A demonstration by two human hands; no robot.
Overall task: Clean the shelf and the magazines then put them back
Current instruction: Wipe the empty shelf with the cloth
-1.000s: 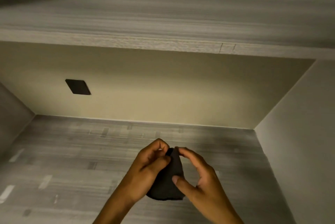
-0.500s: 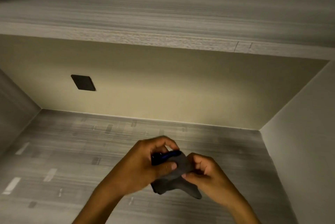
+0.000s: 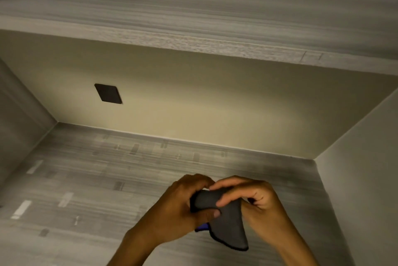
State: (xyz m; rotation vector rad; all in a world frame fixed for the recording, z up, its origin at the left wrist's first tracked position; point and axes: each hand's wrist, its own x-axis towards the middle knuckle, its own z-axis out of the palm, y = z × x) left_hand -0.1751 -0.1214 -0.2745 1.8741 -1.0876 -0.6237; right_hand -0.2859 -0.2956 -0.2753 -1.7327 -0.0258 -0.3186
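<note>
A dark grey cloth [image 3: 226, 224] with a bit of blue showing at its lower left edge hangs between both hands, above the grey wood-grain shelf board [image 3: 90, 181]. My left hand [image 3: 178, 207] grips the cloth's left side, thumb laid across its front. My right hand [image 3: 252, 199] pinches the cloth's top right, fingers curled over it. The cloth's lower corner droops toward the shelf. No magazines are in view.
The shelf bay has a beige back wall [image 3: 204, 106] with a small dark square patch [image 3: 108, 93], a grey side panel on the left [image 3: 19, 119] and a pale one on the right [image 3: 364, 175]. Another shelf board [image 3: 193, 18] runs overhead.
Both hands have turned and refolded the cloth between them; my right hand has moved up over its top, and the cloth now droops lower right.
</note>
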